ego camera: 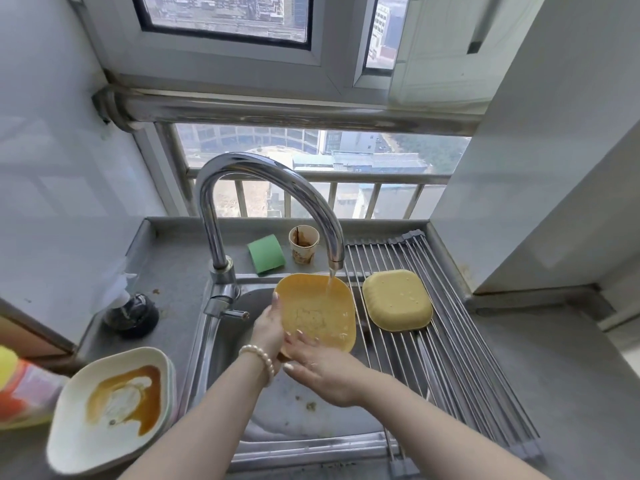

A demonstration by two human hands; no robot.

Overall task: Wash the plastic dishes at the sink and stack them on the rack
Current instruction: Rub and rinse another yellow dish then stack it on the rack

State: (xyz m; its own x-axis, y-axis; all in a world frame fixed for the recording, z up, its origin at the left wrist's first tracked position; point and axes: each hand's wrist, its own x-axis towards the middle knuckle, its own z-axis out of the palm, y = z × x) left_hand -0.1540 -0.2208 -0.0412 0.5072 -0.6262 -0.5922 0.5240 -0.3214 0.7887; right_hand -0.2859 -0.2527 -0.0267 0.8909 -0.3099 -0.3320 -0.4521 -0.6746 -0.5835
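Yellow dish (317, 308) gripped at left rim over sink (221, 344).

No legible text or labels anywhere.

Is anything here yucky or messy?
Yes. The cream plate on the counter left of the sink has a brown sauce smear, the paper cup behind the sink is stained brown inside, and brown bits lie in the sink basin.

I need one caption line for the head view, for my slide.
Both hands rinse a yellow dish under the running faucet; another lies upside down on the rack.
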